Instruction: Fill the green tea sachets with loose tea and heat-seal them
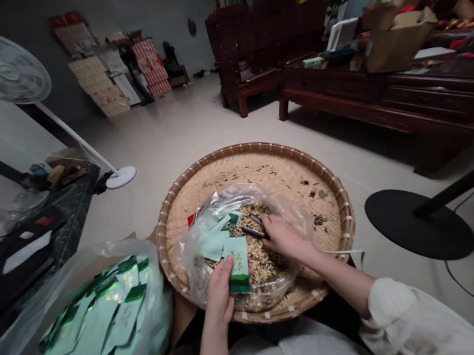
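My left hand [221,284] is closed on a light-green sachet [237,263] with a dark green end and gold print. My right hand [282,237] grips a black two-armed tool [255,233] that looks like tongs, over loose dried bits [264,264], pale and dark. These bits lie in a clear plastic bag [194,277] whose mouth is spread wide. More green sachets [214,239] lie on the left part of the bits. The bag sits on a round woven bamboo tray [226,167] in front of me. My right fingertips are partly hidden.
At my left, a large clear bag [139,250] holds many green sachets [85,333]. A white fan [121,176] stands beyond it. To the right are a black round stand base [419,225] and a dark wooden table [369,93]. Dark leaf bits [319,220] lie on the tray's right side.
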Action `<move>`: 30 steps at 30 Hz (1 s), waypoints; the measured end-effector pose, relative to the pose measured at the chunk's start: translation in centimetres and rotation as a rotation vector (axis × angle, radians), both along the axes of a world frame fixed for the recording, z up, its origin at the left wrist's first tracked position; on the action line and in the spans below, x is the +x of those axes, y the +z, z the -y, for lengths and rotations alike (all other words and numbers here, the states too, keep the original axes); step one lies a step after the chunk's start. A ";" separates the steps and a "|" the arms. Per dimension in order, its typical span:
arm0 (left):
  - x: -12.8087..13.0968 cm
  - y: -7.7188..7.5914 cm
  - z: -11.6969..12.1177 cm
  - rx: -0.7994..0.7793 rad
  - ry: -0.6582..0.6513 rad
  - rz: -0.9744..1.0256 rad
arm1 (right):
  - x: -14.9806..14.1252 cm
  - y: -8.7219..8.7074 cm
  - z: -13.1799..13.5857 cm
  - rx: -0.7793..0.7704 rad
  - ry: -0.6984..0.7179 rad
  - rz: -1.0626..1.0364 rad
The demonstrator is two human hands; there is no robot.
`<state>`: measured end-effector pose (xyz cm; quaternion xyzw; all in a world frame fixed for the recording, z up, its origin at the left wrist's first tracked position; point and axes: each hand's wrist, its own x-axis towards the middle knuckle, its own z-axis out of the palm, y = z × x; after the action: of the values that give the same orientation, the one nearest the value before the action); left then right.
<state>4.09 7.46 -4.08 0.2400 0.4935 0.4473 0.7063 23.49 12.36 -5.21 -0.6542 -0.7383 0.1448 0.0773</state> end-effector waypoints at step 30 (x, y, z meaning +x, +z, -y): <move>0.2 -0.7 -0.4 0.036 -0.013 -0.036 | 0.7 3.9 1.9 -0.150 0.109 -0.580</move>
<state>4.28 7.83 -4.79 0.2637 0.4966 0.4471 0.6957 24.20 10.42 -1.32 -0.5488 -0.7067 0.3837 0.2285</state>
